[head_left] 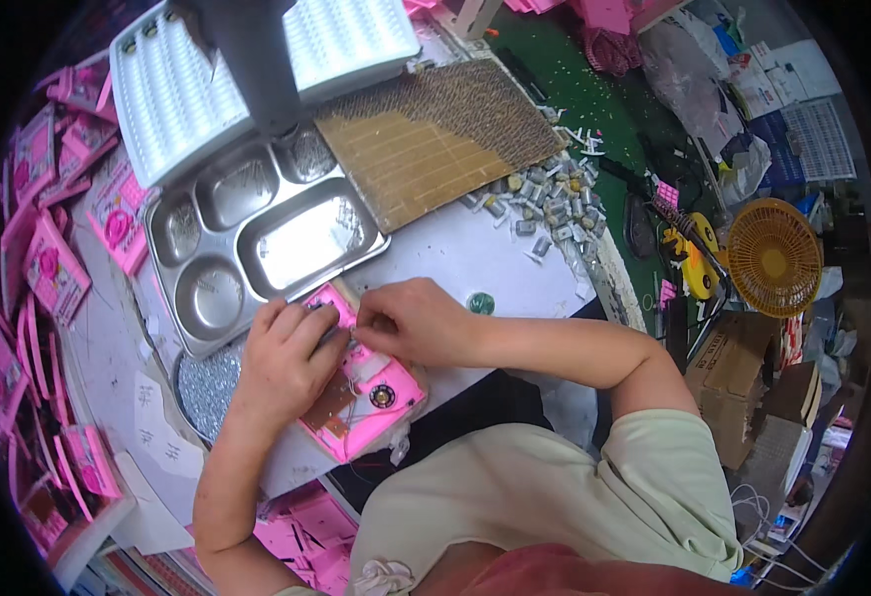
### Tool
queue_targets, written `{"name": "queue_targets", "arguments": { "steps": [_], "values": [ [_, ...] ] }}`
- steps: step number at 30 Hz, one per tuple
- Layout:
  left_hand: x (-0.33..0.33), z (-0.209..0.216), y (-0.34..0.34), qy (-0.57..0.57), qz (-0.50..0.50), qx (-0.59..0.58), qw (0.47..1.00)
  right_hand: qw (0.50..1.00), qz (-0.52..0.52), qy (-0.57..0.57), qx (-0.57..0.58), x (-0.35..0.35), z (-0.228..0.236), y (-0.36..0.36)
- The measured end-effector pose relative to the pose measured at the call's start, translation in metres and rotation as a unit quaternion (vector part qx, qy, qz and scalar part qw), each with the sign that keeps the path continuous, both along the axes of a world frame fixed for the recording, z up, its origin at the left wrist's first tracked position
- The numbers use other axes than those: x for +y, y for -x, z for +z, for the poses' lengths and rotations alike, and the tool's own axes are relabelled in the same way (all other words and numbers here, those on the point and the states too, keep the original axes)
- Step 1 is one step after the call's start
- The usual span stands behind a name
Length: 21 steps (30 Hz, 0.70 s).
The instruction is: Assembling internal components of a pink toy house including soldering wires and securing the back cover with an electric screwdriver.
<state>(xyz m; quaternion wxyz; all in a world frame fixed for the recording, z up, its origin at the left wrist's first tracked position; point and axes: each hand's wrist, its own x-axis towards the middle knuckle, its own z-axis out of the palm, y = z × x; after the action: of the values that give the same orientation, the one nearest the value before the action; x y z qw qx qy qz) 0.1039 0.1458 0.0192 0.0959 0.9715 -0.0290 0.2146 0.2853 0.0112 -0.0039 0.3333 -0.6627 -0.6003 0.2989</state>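
White table (460,260); metal compartment tray (237,223) beyond the work. Pink toy casing (400,380), inside showing, lies by the table's near edge, under both hands. Left hand (296,350): fingers curled over the casing's far part. Right hand (421,323): fingertips drawn together just beside. Cannot tell what either grips; fingers hide it. Round speaker (383,397) uncovered. Judged step: close fingertip work inside the casing; next move calls for a steady casing and light pinch.
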Motion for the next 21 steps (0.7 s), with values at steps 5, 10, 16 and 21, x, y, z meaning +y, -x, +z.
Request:
{"name": "queue_targets", "arguments": {
  "steps": [5, 10, 16, 21],
  "values": [
    [0.005, 0.001, -0.006, -0.004, -0.022, 0.021, 1.000, 0.997, 0.046, -0.056, -0.012, 0.013, 0.019, -0.055],
    [0.004, 0.009, -0.008, 0.026, 0.000, 0.081, 0.996, 0.904, -0.170, -0.226, -0.321, 0.146, 0.062, -0.235],
    [0.007, 0.006, -0.013, 0.047, 0.004, 0.105, 0.993, 0.833, -0.290, -0.199, -0.428, 0.308, 0.064, -0.349],
    [0.009, 0.003, -0.013, 0.050, -0.015, 0.089, 0.995, 0.838, -0.300, -0.147, -0.433, 0.376, 0.074, -0.380]
  ]
}}
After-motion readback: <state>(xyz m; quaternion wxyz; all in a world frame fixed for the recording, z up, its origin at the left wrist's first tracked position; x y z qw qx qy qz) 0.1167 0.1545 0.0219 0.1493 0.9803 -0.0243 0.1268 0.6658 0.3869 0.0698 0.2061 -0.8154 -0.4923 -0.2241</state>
